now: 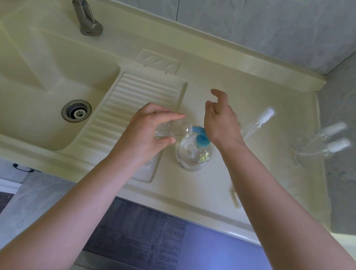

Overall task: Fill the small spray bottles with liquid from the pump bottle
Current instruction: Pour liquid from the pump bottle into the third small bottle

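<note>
The left hand [148, 128] grips a light, slippery clear spray bottle [171, 128] sideways at the blue nozzle of the pump bottle [193, 154] on the bench [210, 191], best held mid-body, while the right hand [221, 122] hovers open over the pump.

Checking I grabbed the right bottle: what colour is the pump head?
Blue pump head, clearest in the head view.

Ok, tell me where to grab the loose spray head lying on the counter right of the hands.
Pinch the spray head across its white cap end, coming from above. It lies flat on the counter, dip tube trailing toward the right hand; the cap looks the thickest, firmest part, while the thin tube would likely bend.
</note>
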The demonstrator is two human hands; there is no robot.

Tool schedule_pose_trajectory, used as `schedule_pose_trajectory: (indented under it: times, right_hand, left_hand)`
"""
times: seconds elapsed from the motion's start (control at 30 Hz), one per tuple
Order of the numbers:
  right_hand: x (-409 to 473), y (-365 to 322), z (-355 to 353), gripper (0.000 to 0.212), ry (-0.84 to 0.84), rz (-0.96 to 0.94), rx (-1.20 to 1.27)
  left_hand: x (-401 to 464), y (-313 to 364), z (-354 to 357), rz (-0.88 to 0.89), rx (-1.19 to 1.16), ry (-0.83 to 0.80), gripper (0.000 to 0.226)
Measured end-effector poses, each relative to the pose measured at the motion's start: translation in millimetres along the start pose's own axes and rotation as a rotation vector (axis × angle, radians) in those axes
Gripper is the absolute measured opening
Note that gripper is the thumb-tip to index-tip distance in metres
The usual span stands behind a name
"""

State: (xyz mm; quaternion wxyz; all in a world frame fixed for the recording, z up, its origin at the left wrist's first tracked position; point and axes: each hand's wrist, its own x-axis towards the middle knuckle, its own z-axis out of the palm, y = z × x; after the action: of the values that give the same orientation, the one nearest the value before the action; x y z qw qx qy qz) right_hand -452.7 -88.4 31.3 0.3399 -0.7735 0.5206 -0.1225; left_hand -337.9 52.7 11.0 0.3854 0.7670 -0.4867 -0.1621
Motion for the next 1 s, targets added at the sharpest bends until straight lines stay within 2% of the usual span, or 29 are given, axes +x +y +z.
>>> schedule_pose_trajectory:
  times: [0.2, 0.37, 0.5, 0.7, 0.83, 1.0]
  right_hand:
    - [-5.0, 4.8, 8.0, 0.043, 0.063, -0.039, -0.109]
    - [5.4, 2.1, 0.2, 0.045, -0.004, 0.011, -0.026]
    - [1.6, 1.4, 2.6, 0.045, 0.011, -0.041, -0.105]
    - [-1.9, 3.6, 10.2, 0.043, 0.114, -0.07, -0.134]
    - [4.9, 1.9, 2.1, 0.042, 0.033, -0.01, -0.002]
    - [-2.0, 3.6, 7.3, 0.044, 0.071, -0.063, -0.112]
  left_hand:
    - [0.8, -0.1, 3.0, -0.007, 0.006, -0.002, 0.062]
    - [1.6, 1.2, -0.4, 0.007, 0.003, -0.003, 0.061]
    - [-0.3, 0.8, 0.1, 0.005, 0.008, 0.0, 0.061]
    - [-1.4, -0.6, 3.3, -0.008, -0.022, 0.001, 0.061]
    - [-2.3, 1.5, 0.0, 0.004, -0.022, 0.008, 0.061]
    - [-2.2, 0.6, 1.4, 0.0, 0.005, 0.007, 0.061]
